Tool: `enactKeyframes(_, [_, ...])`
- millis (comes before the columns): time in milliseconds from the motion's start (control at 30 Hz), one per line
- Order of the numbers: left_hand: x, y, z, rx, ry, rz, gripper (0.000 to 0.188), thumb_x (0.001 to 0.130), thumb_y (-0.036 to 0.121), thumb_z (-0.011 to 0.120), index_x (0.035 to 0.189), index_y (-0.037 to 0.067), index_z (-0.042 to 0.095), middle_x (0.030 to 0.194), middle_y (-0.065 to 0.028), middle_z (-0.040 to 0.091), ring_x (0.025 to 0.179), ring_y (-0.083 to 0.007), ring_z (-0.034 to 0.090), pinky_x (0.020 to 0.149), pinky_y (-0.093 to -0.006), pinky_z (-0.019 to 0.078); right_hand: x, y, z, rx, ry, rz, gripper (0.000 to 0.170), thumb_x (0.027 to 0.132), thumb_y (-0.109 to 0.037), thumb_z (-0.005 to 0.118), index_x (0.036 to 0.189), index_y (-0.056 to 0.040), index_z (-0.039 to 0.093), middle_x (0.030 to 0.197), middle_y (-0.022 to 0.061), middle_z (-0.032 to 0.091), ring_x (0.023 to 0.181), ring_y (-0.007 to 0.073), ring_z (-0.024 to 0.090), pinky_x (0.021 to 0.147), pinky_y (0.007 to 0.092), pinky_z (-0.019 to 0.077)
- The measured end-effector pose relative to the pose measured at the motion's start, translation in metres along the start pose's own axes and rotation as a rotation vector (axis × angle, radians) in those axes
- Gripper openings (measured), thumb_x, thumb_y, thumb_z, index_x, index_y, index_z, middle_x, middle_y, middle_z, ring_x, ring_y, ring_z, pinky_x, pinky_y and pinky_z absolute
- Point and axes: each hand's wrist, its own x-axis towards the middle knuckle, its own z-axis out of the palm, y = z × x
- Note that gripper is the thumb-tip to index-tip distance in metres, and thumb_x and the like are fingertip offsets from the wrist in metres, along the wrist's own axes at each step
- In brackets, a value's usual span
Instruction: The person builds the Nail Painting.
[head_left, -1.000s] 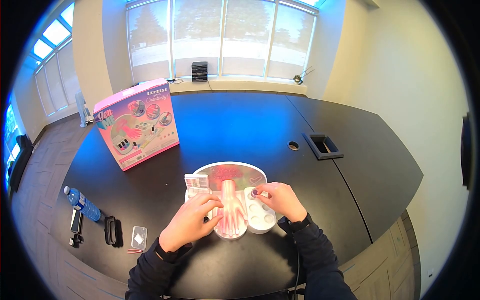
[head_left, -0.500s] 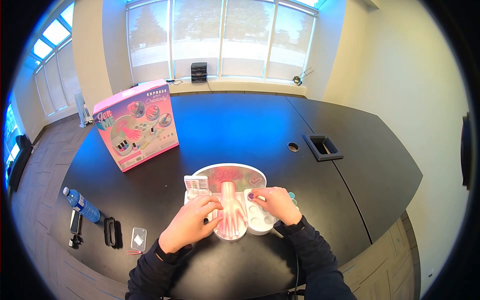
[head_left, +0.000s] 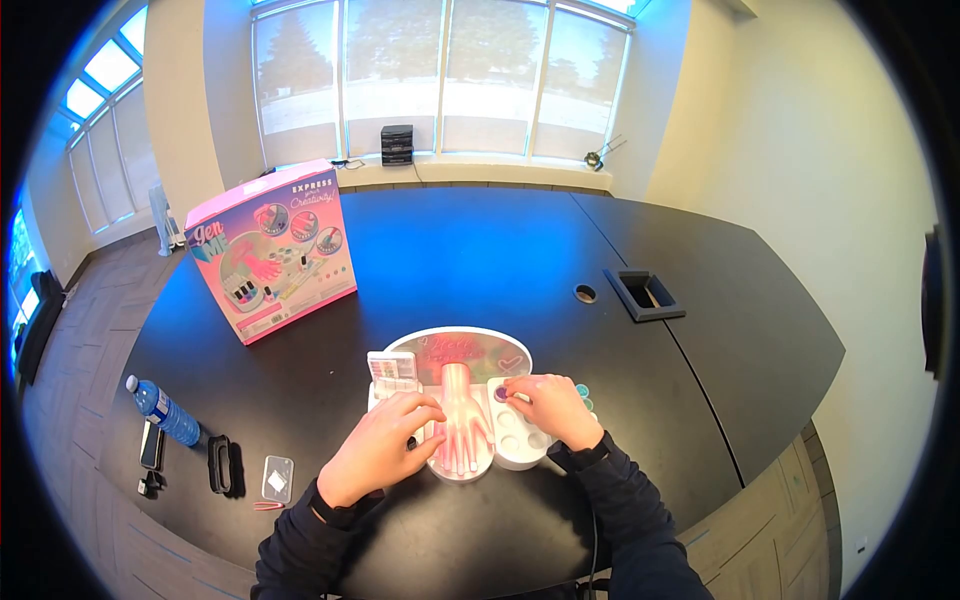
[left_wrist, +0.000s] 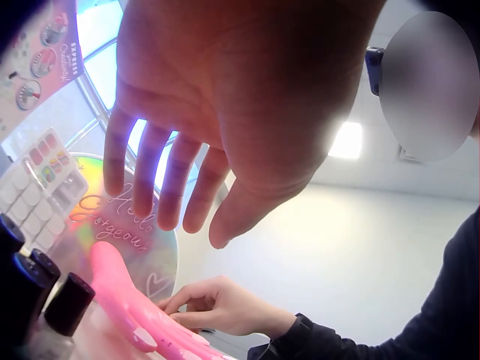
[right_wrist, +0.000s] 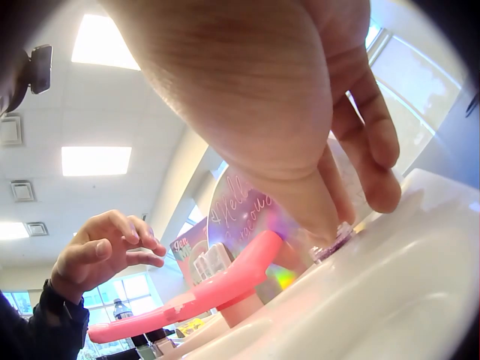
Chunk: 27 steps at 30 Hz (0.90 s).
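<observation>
My right hand [head_left: 555, 405] is over the white tray of round wells [head_left: 518, 455], its thumb and fingertips pinching a small round purple glitter pot [head_left: 502, 394] at the upper-left well. The right wrist view shows that pot [right_wrist: 334, 247] low against the white surface, partly covered by the fingers. A pink model hand [head_left: 462, 430] lies palm down on its white stand, left of the tray. Over its left side hovers my left hand [head_left: 390, 445], fingers loosely bent and holding nothing. Dark-capped polish bottles [left_wrist: 69, 304] stand below it in the left wrist view.
An oval mirror-like backboard [head_left: 490, 350] rises behind the model hand, with a nail case [head_left: 393, 370] at its left. Teal pots [head_left: 585, 393] sit right of my hand. Leftward are a pink box [head_left: 275, 255], water bottle [head_left: 165, 410], clear case [head_left: 278, 478] and tweezers [head_left: 268, 506].
My right hand has moved slightly left and down, bringing the purple pot lower onto the tray's upper-left well. Teal pots have come into sight beside it. The left hand stays in place.
</observation>
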Motion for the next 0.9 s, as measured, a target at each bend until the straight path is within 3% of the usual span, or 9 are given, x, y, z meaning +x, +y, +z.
enactKeyframes(167, [0.000, 0.001, 0.000, 0.003, -0.003, -0.002, 0.026, 0.094, 0.015, 0.083, 0.116, 0.004, 0.075, 0.119, -0.0121, 0.074, 0.113, -0.0353, 0.072, 0.099, -0.0443, 0.0584, 0.001, 0.001, -0.015, 0.039, 0.036, 0.019, 0.013, 0.096, -0.022, 0.077, 0.103, -0.0118, 0.081, 0.097, 0.0103, 0.079, 0.090, 0.0359, 0.076, 0.077, 0.0485, 0.0603])
enactKeyframes(267, [0.000, 0.000, 0.000, 0.005, 0.007, 0.010, 0.026, 0.094, 0.015, 0.083, 0.116, 0.004, 0.075, 0.119, -0.0122, 0.074, 0.113, -0.0352, 0.072, 0.099, -0.0444, 0.0584, 0.001, 0.010, -0.031, -0.001, 0.006, 0.155, 0.012, 0.094, -0.020, 0.078, 0.099, -0.0099, 0.081, 0.102, 0.0068, 0.079, 0.091, 0.0348, 0.076, 0.079, 0.0470, 0.0610])
enactKeyframes(567, [-0.001, 0.004, 0.000, 0.000, 0.027, 0.029, 0.025, 0.093, 0.014, 0.083, 0.115, 0.005, 0.076, 0.120, -0.0118, 0.074, 0.114, -0.0349, 0.072, 0.099, -0.0443, 0.0586, -0.015, 0.055, -0.058, -0.115, -0.034, 0.364, 0.011, 0.087, -0.016, 0.083, 0.096, -0.0103, 0.082, 0.100, 0.0085, 0.076, 0.097, 0.0341, 0.075, 0.086, 0.0485, 0.0609])
enactKeyframes(767, [-0.002, 0.017, 0.005, -0.019, -0.014, 0.085, 0.024, 0.092, 0.012, 0.083, 0.114, 0.005, 0.076, 0.120, -0.0109, 0.074, 0.113, -0.0329, 0.072, 0.098, -0.0434, 0.0589, -0.025, 0.081, -0.052, -0.189, -0.191, 0.511, 0.019, 0.082, -0.018, 0.086, 0.099, -0.0093, 0.086, 0.101, 0.0100, 0.080, 0.092, 0.0336, 0.078, 0.086, 0.0468, 0.0625])
enactKeyframes(900, [0.000, 0.031, 0.011, -0.100, -0.050, 0.149, 0.022, 0.095, 0.011, 0.080, 0.115, 0.005, 0.074, 0.119, -0.0093, 0.072, 0.110, -0.0317, 0.070, 0.096, -0.0439, 0.0567, -0.027, 0.082, -0.049, -0.171, -0.262, 0.602, 0.019, 0.081, -0.016, 0.088, 0.100, -0.0113, 0.088, 0.100, 0.0119, 0.083, 0.097, 0.0338, 0.079, 0.091, 0.0453, 0.0631])
